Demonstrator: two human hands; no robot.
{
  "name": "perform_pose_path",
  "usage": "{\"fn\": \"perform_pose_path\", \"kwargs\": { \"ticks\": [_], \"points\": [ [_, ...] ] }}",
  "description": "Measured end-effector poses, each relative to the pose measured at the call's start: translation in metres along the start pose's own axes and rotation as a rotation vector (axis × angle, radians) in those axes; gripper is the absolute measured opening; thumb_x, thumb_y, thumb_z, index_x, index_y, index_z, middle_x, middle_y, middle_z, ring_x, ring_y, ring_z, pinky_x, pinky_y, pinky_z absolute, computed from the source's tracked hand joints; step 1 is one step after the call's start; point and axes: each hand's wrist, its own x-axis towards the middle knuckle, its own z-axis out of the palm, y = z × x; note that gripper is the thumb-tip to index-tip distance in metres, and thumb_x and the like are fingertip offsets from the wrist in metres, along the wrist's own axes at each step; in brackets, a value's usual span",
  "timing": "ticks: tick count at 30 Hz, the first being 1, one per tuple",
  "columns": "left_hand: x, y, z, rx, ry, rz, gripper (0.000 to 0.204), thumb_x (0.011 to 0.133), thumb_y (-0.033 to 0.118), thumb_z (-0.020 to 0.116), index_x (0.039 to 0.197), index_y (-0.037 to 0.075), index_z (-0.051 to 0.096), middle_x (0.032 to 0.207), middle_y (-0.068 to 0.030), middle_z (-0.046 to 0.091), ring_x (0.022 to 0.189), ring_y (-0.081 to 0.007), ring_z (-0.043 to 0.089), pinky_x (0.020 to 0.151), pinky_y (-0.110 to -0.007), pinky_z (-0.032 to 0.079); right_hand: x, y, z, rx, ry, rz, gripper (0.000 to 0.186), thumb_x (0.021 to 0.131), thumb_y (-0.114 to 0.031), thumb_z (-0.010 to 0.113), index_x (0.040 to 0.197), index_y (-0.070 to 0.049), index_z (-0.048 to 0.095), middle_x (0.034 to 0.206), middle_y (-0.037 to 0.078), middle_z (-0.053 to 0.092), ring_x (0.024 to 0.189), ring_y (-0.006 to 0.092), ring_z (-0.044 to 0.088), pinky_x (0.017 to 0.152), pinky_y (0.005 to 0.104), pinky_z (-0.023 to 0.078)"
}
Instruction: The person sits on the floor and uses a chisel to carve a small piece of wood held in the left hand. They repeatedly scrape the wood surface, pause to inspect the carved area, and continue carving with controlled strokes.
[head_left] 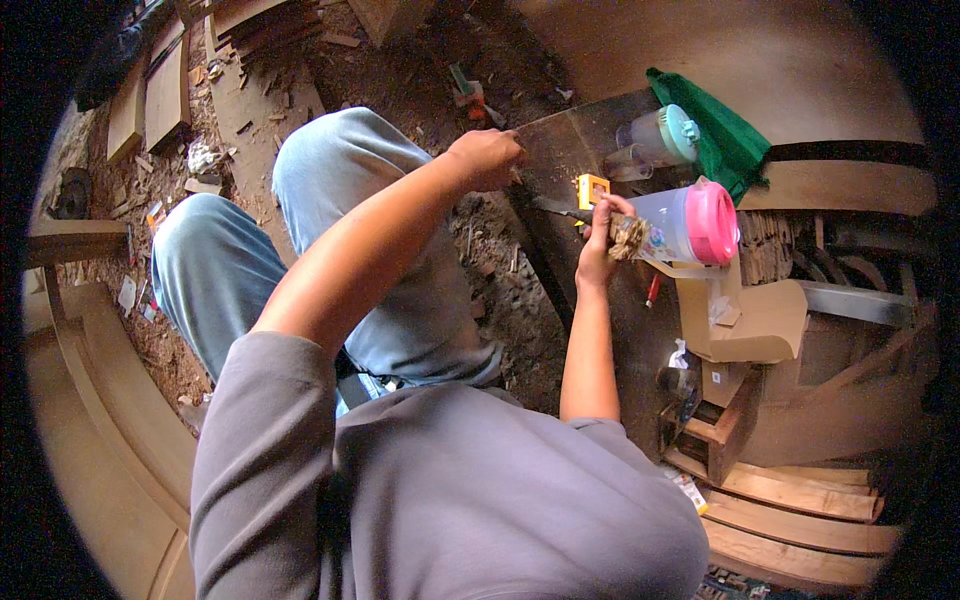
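My left hand (488,160) is closed at the near left corner of a dark wooden tabletop (570,135); what its fingers hold, if anything, is hidden. Over the same table, my right hand (597,248) has its thumb and fingers curled against a frayed tan bundle (628,238), whose kind I cannot make out. Just beyond that hand lie a small yellow box (592,188) and a dark, flat tool (560,208). A clear pitcher with a pink lid (708,225) is right beside the bundle.
Farther back are a pitcher with a teal lid (665,135), a clear cup (630,163) and a green cloth (715,140). On the right are a cut cardboard box (755,320), a red marker-like stick (653,290) and stacked wooden boards (800,525). Wood scraps litter the dirt floor (250,120).
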Motion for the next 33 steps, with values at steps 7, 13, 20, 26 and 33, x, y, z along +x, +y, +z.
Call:
{"fn": "perform_pose_path", "kwargs": {
  "ticks": [7, 13, 20, 26, 33],
  "points": [
    [-0.001, 0.001, 0.015, 0.201, 0.001, 0.006, 0.015, 0.079, 0.019, 0.066, 0.089, 0.009, 0.069, 0.100, -0.0130, 0.067, 0.094, -0.0333, 0.067, 0.078, -0.045, 0.056, -0.061, -0.018, -0.025, 0.275, -0.115, 0.761, 0.036, 0.098, -0.038, 0.054, 0.125, -0.014, 0.047, 0.082, 0.001, 0.059, 0.061, 0.0075, 0.053, 0.054, 0.0243, 0.043],
    [-0.002, 0.008, 0.008, 0.198, -0.029, -0.074, 0.017, 0.082, 0.023, 0.065, 0.088, 0.009, 0.069, 0.097, -0.0124, 0.068, 0.096, -0.0317, 0.067, 0.078, -0.042, 0.056, -0.082, -0.034, -0.017, 0.325, -0.099, 0.681, 0.047, 0.096, -0.028, 0.059, 0.138, -0.017, 0.040, 0.102, 0.006, 0.068, 0.078, 0.0140, 0.066, 0.060, 0.0238, 0.046],
    [-0.003, 0.019, 0.008, 0.196, 0.041, -0.080, 0.018, 0.082, 0.022, 0.065, 0.092, 0.008, 0.070, 0.108, -0.0129, 0.066, 0.101, -0.0312, 0.065, 0.079, -0.042, 0.056, -0.085, -0.042, -0.025, 0.309, -0.159, 0.775, 0.032, 0.095, -0.021, 0.060, 0.126, -0.014, 0.057, 0.110, 0.006, 0.068, 0.086, 0.0139, 0.067, 0.065, 0.0242, 0.048],
    [0.000, 0.012, 0.015, 0.277, -0.024, -0.043, 0.017, 0.080, 0.017, 0.067, 0.093, 0.007, 0.070, 0.110, -0.0133, 0.066, 0.100, -0.0308, 0.066, 0.079, -0.040, 0.056, -0.091, -0.052, -0.028, 0.521, -0.209, 0.588, 0.051, 0.095, -0.006, 0.052, 0.142, -0.017, 0.035, 0.124, 0.010, 0.062, 0.103, 0.0181, 0.063, 0.079, 0.0276, 0.050],
    [0.010, 0.021, -0.005, -0.199, 0.133, -0.114, 0.018, 0.079, 0.017, 0.068, 0.087, 0.001, 0.068, 0.089, -0.0176, 0.070, 0.086, -0.0327, 0.069, 0.072, -0.040, 0.054, -0.098, -0.048, -0.033, 0.914, -0.331, 0.595, 0.066, 0.085, -0.012, 0.055, 0.146, -0.013, 0.029, 0.139, 0.018, 0.050, 0.123, 0.0247, 0.052, 0.093, 0.0389, 0.046]
  ]
}}
